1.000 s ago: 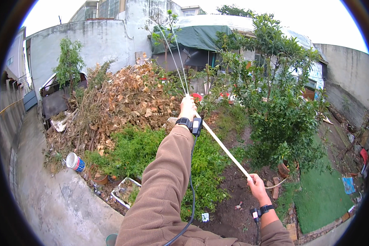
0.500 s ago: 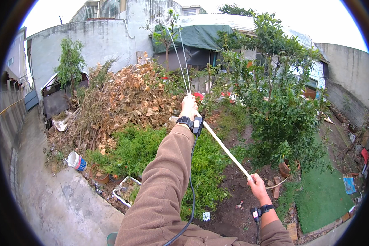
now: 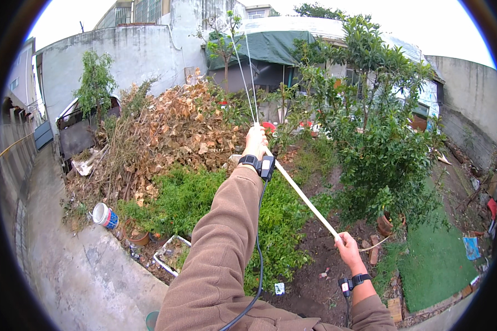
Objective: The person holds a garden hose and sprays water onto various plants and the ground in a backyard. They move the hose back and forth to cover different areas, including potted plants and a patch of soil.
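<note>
My left hand (image 3: 255, 142), arm stretched out ahead, is closed round a white cord (image 3: 303, 194). Two thin strands rise from that hand and leave the view at the top; where they end is hidden. Between my hands the cord runs straight and taut, looking thicker, as if its strands lie together. Lower and to the right, my right hand (image 3: 347, 249) grips its other end. A thin loose tail (image 3: 378, 244) curves off to the right from there. Each wrist wears a black strap with a small device and a dark cable.
A heap of dry brown leaves (image 3: 176, 118) lies beyond a green plant bed (image 3: 188, 198). Leafy bushes (image 3: 370, 149) stand on the right beside green turf (image 3: 433, 265). A tipped white-and-blue bucket (image 3: 105, 215) and concrete paving (image 3: 72, 265) are at left.
Almost nothing differs. The upper strands have shifted slightly to the right, and both hands keep their hold on the cord.
</note>
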Action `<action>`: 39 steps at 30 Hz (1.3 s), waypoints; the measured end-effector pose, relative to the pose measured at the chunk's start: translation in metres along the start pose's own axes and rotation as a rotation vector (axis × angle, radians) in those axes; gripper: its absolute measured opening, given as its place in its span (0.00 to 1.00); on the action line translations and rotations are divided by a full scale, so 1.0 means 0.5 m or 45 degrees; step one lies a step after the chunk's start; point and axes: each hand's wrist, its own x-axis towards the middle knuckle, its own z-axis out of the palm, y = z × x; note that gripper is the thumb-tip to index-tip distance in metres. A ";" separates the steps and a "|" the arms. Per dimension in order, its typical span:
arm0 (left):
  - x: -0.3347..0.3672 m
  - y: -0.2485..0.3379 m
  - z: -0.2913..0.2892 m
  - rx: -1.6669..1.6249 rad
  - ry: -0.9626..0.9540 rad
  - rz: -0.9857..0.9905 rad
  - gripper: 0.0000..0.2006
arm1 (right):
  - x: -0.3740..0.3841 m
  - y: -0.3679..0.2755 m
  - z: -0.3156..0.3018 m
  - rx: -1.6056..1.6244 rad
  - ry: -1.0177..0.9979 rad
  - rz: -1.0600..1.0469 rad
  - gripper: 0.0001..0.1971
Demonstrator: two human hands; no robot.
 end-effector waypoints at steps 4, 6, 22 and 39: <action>0.001 -0.001 -0.008 0.019 0.034 0.041 0.10 | -0.001 -0.005 0.000 0.002 -0.011 0.017 0.07; 0.000 0.006 -0.009 0.062 0.080 -0.007 0.09 | -0.001 -0.006 0.001 0.003 -0.012 0.017 0.07; -0.035 0.025 -0.019 0.092 0.151 -0.043 0.08 | 0.005 0.020 0.013 0.011 -0.022 0.009 0.07; -0.097 0.019 -0.028 0.089 0.154 -0.064 0.09 | -0.029 0.046 -0.015 0.054 -0.092 0.000 0.06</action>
